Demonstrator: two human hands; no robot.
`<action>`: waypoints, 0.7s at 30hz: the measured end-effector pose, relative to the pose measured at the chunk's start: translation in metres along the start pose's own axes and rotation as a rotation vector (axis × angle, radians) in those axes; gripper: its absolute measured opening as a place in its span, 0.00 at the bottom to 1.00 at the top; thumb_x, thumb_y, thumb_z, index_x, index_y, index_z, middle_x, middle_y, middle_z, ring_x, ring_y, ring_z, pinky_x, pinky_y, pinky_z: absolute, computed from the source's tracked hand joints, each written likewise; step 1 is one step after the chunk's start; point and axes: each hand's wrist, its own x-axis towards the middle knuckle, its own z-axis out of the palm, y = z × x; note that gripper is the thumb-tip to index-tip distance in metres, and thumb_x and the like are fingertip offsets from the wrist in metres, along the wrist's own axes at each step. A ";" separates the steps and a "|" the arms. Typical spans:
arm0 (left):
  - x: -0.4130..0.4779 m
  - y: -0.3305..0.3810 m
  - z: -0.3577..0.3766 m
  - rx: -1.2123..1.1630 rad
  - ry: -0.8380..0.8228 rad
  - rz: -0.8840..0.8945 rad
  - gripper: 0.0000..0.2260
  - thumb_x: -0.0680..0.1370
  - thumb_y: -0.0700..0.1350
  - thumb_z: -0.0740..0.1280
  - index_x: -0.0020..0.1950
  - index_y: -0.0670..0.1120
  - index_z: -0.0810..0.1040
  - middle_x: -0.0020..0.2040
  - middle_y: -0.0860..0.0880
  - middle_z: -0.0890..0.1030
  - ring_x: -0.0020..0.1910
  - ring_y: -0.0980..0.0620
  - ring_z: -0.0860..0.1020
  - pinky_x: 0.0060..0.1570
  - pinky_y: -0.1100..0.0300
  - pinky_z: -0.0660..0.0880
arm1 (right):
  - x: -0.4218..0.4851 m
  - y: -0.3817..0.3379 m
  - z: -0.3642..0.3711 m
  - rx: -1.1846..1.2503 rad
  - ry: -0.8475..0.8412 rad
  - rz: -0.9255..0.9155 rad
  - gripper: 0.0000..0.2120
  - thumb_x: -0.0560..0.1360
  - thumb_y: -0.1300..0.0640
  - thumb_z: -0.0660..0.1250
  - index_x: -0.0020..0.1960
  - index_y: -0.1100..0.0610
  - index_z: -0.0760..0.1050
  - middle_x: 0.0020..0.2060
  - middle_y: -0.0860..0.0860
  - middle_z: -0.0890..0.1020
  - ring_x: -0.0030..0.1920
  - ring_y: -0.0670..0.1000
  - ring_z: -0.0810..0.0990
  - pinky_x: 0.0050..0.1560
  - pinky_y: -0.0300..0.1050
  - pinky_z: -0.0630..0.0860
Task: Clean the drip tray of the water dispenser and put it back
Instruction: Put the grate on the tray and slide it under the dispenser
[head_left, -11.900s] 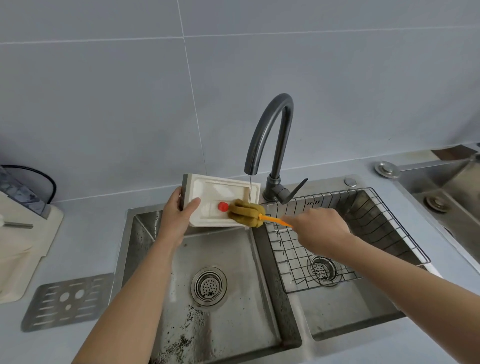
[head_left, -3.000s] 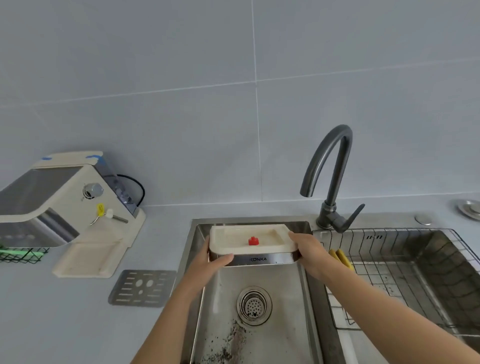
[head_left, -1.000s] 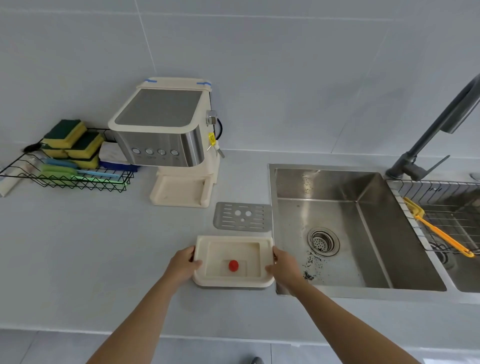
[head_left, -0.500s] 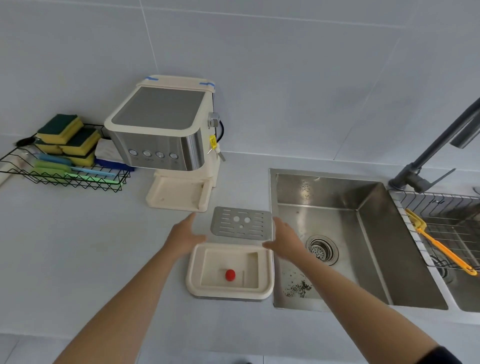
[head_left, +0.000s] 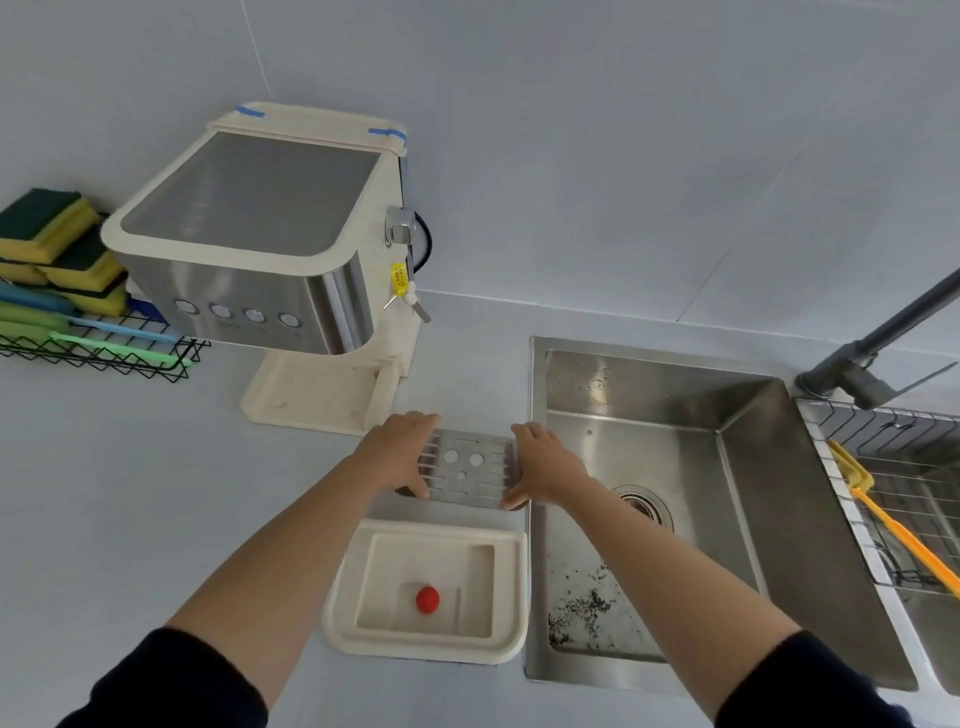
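Observation:
The cream drip tray (head_left: 509, 551) rests on the counter near me, just left of the sink, with a red float (head_left: 427, 599) inside it. Beyond it lies the perforated metal grate (head_left: 466, 473). My left hand (head_left: 397, 454) grips the grate's left edge and my right hand (head_left: 540, 464) grips its right edge. Whether the grate is off the counter I cannot tell. The cream and steel water dispenser (head_left: 260, 234) stands behind, its base platform (head_left: 311, 397) bare.
A steel sink (head_left: 675, 457) with dark specks on its floor lies to the right. A wire rack (head_left: 904, 467) over the second basin holds an orange-handled brush (head_left: 898, 535). The dark faucet (head_left: 878, 338) is far right. A wire basket (head_left: 104, 353) of sponges stands far left.
Both hands set the drip tray on the counter, let go of it, and reached forward to the metal grate, which they now hold by its two ends.

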 end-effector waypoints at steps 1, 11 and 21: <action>0.005 0.000 0.001 0.041 0.002 0.010 0.45 0.66 0.48 0.76 0.74 0.45 0.53 0.74 0.45 0.60 0.71 0.45 0.61 0.67 0.51 0.64 | 0.004 0.001 0.002 -0.027 -0.007 -0.013 0.45 0.63 0.52 0.77 0.71 0.60 0.55 0.70 0.54 0.63 0.70 0.55 0.61 0.66 0.54 0.67; 0.036 -0.002 0.007 0.280 -0.003 0.069 0.44 0.62 0.56 0.76 0.70 0.46 0.57 0.66 0.45 0.65 0.64 0.46 0.65 0.60 0.54 0.66 | 0.029 0.005 0.009 -0.233 -0.026 -0.043 0.44 0.61 0.46 0.77 0.68 0.59 0.59 0.65 0.54 0.65 0.67 0.55 0.62 0.66 0.51 0.67; 0.036 -0.004 0.005 0.318 0.059 0.044 0.40 0.60 0.60 0.75 0.64 0.48 0.62 0.61 0.48 0.65 0.61 0.48 0.65 0.59 0.56 0.64 | 0.026 0.007 0.012 -0.095 0.036 -0.028 0.42 0.58 0.50 0.79 0.63 0.59 0.60 0.60 0.55 0.64 0.61 0.56 0.66 0.63 0.50 0.70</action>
